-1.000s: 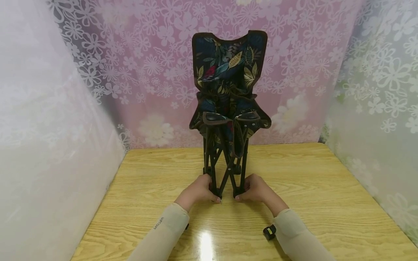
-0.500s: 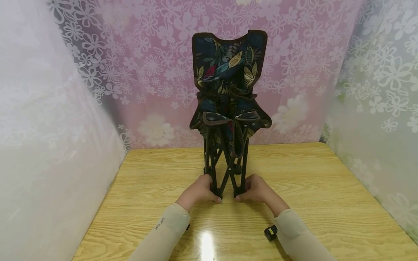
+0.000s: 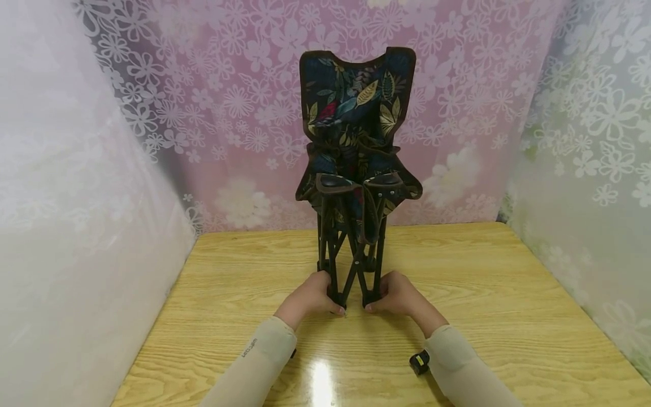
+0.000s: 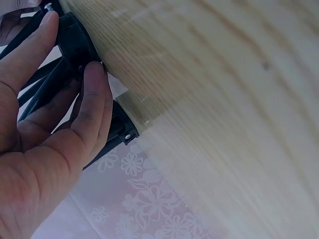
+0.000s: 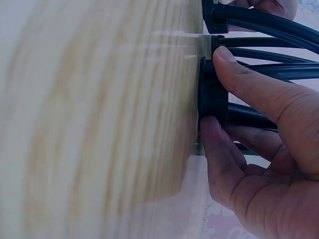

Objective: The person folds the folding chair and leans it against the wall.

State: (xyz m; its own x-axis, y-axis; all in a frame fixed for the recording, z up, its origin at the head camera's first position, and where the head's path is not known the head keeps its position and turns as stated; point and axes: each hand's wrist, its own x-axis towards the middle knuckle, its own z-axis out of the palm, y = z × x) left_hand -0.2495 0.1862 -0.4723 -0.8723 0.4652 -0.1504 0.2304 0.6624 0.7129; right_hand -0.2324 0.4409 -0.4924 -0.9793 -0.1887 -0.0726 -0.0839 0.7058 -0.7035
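A folding camp chair with dark leaf-print fabric stands upright on the table, its crossed black legs drawn close together. At the front left foot, my left hand pinches the black plastic leg cap. My right hand grips the front right foot the same way. In the left wrist view, thumb and fingers of the left hand close round the black foot. The right wrist view has the right hand pinching its foot between thumb and fingers, right at the tabletop.
The wood-grain table reaches back to a pink flowered curtain. A whitish sheet hangs at the left, and a pale flowered one at the right. A small black device sits at the right wrist.
Almost nothing differs. Both hands keep their hold on the front feet, and the right foot has shifted very slightly leftward.
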